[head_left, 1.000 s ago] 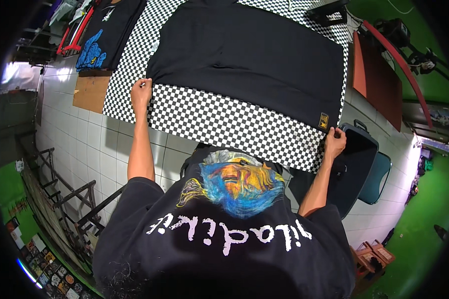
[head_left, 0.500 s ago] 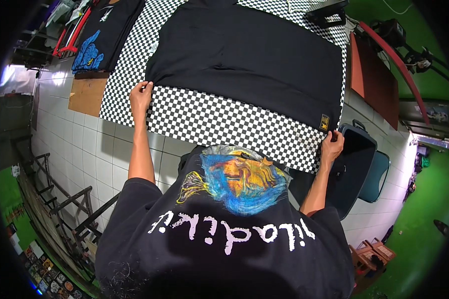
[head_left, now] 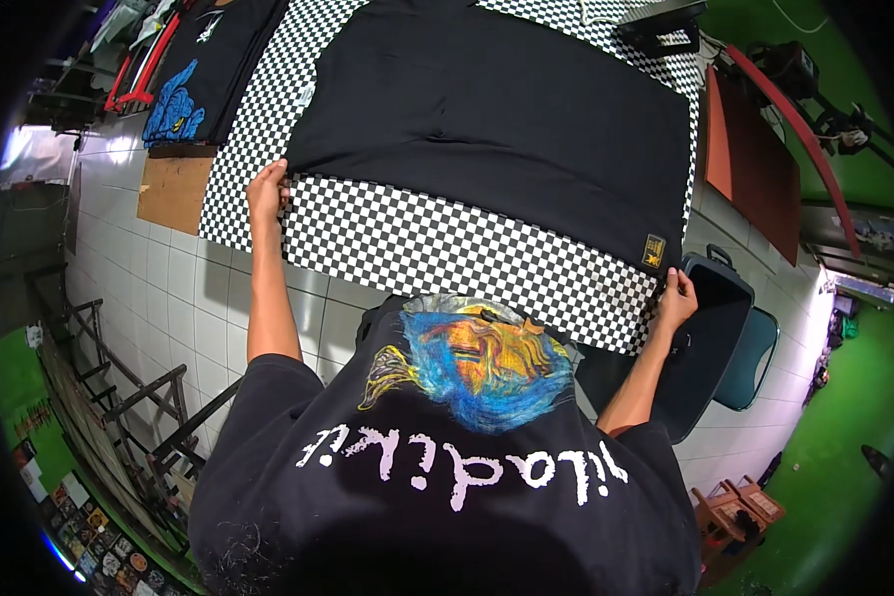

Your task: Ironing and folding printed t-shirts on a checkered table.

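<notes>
A black garment [head_left: 477,119] lies spread on a black-and-white checkered board [head_left: 447,238], with a small dark-and-yellow label [head_left: 653,251] at its lower right corner. My left hand [head_left: 271,187] pinches the garment's lower left corner, with the thumb and fingertips at the hem. My right hand [head_left: 677,288] pinches the lower right corner beside the label. The hem runs between my hands across the board, leaving a band of checks showing below it. A small white tag [head_left: 305,96] shows at the garment's left edge.
A stack of black shirts with blue prints [head_left: 199,74] lies at the upper left on brown cardboard [head_left: 174,189]. A dark bin [head_left: 700,358] and chair [head_left: 750,353] are at the right, beside a machine with a red arm [head_left: 805,149]. A black metal rack [head_left: 139,397] is at the lower left.
My left hand has moved left and my right hand right and slightly down. The garment's lower edge has followed them, widening a little, with its right corner now lower.
</notes>
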Demonstrator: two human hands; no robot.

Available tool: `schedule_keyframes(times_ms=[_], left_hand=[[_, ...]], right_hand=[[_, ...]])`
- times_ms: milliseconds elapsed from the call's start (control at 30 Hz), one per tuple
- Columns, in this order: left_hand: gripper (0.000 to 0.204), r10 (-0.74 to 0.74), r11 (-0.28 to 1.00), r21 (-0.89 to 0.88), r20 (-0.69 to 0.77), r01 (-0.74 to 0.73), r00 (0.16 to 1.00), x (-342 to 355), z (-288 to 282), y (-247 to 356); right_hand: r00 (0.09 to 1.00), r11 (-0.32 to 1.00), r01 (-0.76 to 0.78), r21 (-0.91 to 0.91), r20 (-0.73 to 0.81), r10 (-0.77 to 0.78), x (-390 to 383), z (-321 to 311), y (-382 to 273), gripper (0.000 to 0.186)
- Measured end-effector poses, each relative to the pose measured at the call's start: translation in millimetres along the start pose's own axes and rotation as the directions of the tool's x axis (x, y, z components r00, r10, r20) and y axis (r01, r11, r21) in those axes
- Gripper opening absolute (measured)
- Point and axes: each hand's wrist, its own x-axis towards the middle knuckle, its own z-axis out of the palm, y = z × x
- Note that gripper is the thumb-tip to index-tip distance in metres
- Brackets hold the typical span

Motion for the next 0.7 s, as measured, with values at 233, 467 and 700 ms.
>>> schedule_keyframes(times_ms=[233, 467, 700], left_hand=[[0.020, -0.055, 0.997, -0.056, 0.057, 0.058, 0.997, 6, -22, 2], [0.028, 0.248, 0.835, 0.497, 0.041, -0.236, 0.968, 4, -13, -4], [0.031, 0.765, 0.343, 0.844, 0.004, -0.413, 0.644, -32, 6, 3]], right_hand=[[0.827, 0.868, -0.473, 0.153, 0.418, 0.377, 25, -30, -2, 0.024], [0.906, 0.978, -0.207, -0.014, 0.374, 0.197, 24, -25, 9, 0.016], [0.974, 0.960, 0.152, -0.237, 0.203, -0.104, 6, -25, -9, 0.027]])
